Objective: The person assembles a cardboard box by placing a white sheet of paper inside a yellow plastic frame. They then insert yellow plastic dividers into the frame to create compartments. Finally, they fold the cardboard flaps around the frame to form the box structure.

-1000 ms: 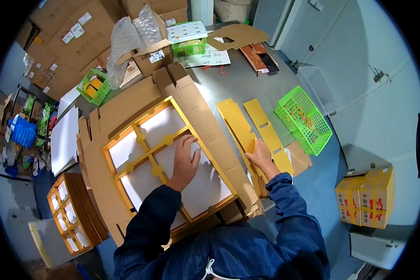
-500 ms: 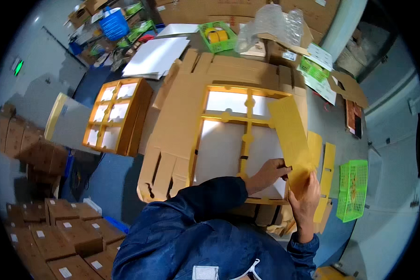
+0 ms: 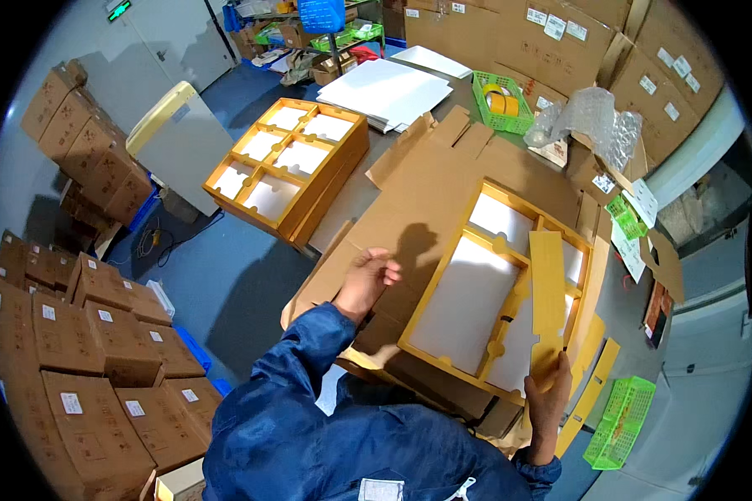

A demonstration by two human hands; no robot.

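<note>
- Near four o'clock, our right grip pinches the yellow strip by its near end, over the divided frame.
- Mid-view, our left grip hangs half-spread over the cardboard.
- Toward ten o'clock, we see a six-compartment tray.

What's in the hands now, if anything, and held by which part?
The right hand holds a yellow strip by its near end; the left hand holds nothing visible.
</note>
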